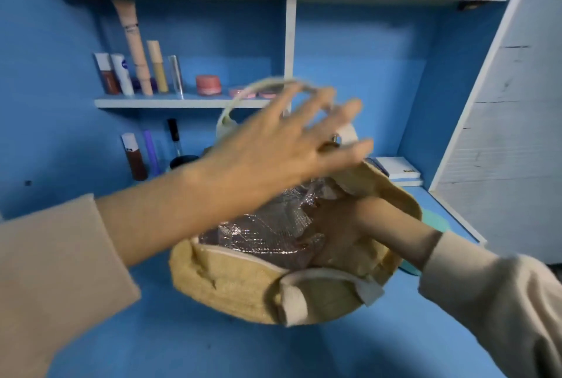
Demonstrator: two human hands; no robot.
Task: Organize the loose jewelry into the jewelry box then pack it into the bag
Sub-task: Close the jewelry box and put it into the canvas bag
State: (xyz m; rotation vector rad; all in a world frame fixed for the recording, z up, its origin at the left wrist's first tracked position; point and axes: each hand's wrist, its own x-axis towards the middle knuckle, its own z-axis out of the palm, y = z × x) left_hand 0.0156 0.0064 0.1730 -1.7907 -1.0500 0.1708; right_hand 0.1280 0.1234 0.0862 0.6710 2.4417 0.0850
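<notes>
The left hand (273, 149) hovers with fingers spread above the tan bag (231, 286) on the tabletop (213, 353), while the right hand (343, 225) reaches inside, its grip impossible to tell.

Up-left of the left hand (273, 149), peach cosmetic tubes (133, 43) and a pink round jar (207, 84) stand on a white shelf (152, 103).

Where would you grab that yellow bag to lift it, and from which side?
Take the far handle, coming from above: it arches upright over the bag, leaving an open loop for fingers. The near handle lies flopped against the front wall, harder to hook.
</notes>
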